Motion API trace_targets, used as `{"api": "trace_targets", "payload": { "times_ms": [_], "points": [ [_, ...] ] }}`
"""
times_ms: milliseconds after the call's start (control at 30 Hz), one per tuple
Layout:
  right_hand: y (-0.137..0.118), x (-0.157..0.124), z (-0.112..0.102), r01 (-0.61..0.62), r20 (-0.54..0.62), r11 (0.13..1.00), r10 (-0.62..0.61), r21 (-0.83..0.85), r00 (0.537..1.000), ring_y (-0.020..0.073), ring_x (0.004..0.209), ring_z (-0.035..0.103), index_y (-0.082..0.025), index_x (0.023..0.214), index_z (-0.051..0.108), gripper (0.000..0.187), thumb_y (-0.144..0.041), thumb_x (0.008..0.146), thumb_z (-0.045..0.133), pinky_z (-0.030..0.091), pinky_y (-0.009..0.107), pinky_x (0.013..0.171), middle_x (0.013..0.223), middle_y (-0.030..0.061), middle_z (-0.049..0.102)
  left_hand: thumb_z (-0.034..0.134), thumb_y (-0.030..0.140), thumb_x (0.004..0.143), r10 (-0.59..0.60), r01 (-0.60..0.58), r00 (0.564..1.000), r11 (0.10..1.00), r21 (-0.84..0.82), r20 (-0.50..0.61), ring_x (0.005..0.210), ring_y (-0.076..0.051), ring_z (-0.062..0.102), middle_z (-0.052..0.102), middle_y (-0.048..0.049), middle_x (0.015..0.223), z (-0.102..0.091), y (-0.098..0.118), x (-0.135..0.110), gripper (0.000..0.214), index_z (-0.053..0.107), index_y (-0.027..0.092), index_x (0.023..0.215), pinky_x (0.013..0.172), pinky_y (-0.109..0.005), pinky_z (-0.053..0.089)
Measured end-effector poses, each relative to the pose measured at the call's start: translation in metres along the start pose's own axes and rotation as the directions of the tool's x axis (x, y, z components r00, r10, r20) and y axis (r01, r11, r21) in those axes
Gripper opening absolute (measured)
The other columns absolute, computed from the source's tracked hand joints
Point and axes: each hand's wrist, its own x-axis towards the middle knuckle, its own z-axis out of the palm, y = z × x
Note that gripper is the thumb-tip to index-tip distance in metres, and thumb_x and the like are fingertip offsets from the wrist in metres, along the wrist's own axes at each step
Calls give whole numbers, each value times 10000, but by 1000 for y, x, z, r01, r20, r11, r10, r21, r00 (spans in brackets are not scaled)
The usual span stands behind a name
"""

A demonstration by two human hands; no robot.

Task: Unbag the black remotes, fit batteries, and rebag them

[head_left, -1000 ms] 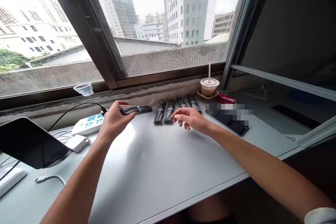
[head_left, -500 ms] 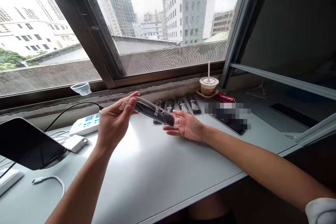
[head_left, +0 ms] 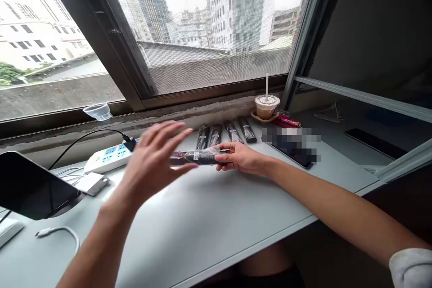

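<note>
In my right hand [head_left: 241, 157] is one end of a long black item in a clear plastic sleeve [head_left: 199, 156], with a small white label on its side. Thumb and fingers close on that end, and it lies nearly level just above the desk. My left hand [head_left: 158, 153], slightly blurred, hovers by the other end with its fingers spread, and hides part of it. Four similar wrapped black items, counted here as several [head_left: 232, 131], lie side by side behind it near the wall. What is inside the sleeves I cannot tell for certain.
A lidded drink cup [head_left: 266, 107] with a straw stands at the back beside a red packet [head_left: 286, 120]. A phone [head_left: 293, 154] lies at right. Toward the left are a power strip [head_left: 108, 157], a white charger [head_left: 92, 183], a cable [head_left: 60, 230] and a dark-screened tablet [head_left: 33, 186].
My left hand has let go of the wrapped item and opened. My right hand, open under its end before, now grips it. The item has turned from slanted to nearly level.
</note>
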Motion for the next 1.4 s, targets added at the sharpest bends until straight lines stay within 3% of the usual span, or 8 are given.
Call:
{"api": "trace_targets", "payload": {
  "times_ms": [200, 467, 767, 900, 1033, 1233, 1300, 1400],
  "points": [
    [-8, -7, -1, -17, 51, 983, 27, -183, 998, 184, 841, 814, -181, 1479, 601, 761, -289, 806, 941, 677, 277, 822, 946, 56, 804, 684, 292, 975, -18, 55, 892, 996, -69, 451, 1066, -304, 734, 750, -92, 1278, 31, 6, -15, 549, 547, 278, 1506, 890, -406, 574],
    [-10, -7, -15, -59, -47, 947, 47, -315, 998, 218, 868, 822, -178, 1452, 611, 812, -294, 737, 979, 681, 312, 850, 873, 18, 794, 656, 356, 978, -141, 212, 841, 974, -78, 523, 1101, -292, 721, 709, -66, 1354, 28, -14, -34, 523, 558, 327, 1492, 891, -377, 556],
    [-27, -11, -33, 146, -33, 855, -187, -498, 982, 144, 744, 691, -178, 985, 731, 336, -306, 745, 928, 566, 261, 699, 814, 8, 750, 514, 383, 1016, -246, 380, 750, 920, -96, 614, 1068, -280, 733, 777, -49, 1212, 30, -34, -42, 403, 652, 297, 1384, 873, -378, 556],
    [-28, -9, -33, 318, -111, 877, -379, -359, 919, 154, 802, 689, -191, 986, 727, 325, -354, 775, 913, 593, 301, 775, 868, 1, 712, 484, 387, 1021, -261, 419, 738, 900, -120, 623, 1053, -273, 733, 779, -51, 1208, 28, -32, -41, 389, 674, 288, 1345, 874, -376, 556],
    [-31, -6, -31, 497, -292, 826, -560, -265, 775, 167, 834, 677, -212, 928, 701, 316, -415, 788, 898, 600, 295, 741, 905, 3, 698, 517, 407, 1011, -263, 430, 739, 893, -134, 620, 1080, -273, 726, 770, -56, 1238, 30, -30, -42, 407, 666, 291, 1371, 920, -379, 554],
    [-30, -3, -25, 544, -270, 647, -740, -534, 616, 177, 849, 642, -209, 976, 708, 348, -502, 849, 845, 557, 294, 766, 898, 14, 683, 624, 520, 972, -240, 417, 762, 893, -172, 601, 1079, -281, 721, 758, -70, 1258, 34, -22, -42, 481, 671, 305, 1400, 929, -383, 569],
    [-26, -2, -22, 526, -209, 623, -737, -579, 643, 199, 925, 654, -218, 1038, 685, 377, -514, 858, 834, 568, 318, 839, 964, 27, 689, 630, 546, 971, -217, 403, 781, 892, -206, 586, 1057, -274, 723, 762, -74, 1238, 34, -18, -40, 495, 675, 302, 1399, 917, -381, 576],
    [-18, -4, -19, 410, -90, 693, -563, -594, 822, 223, 997, 671, -231, 1147, 625, 437, -493, 865, 832, 580, 354, 910, 1051, 44, 693, 622, 535, 986, -182, 373, 805, 896, -242, 565, 1032, -265, 728, 771, -70, 1212, 33, -10, -37, 464, 683, 302, 1383, 894, -384, 582]
  ]
}}
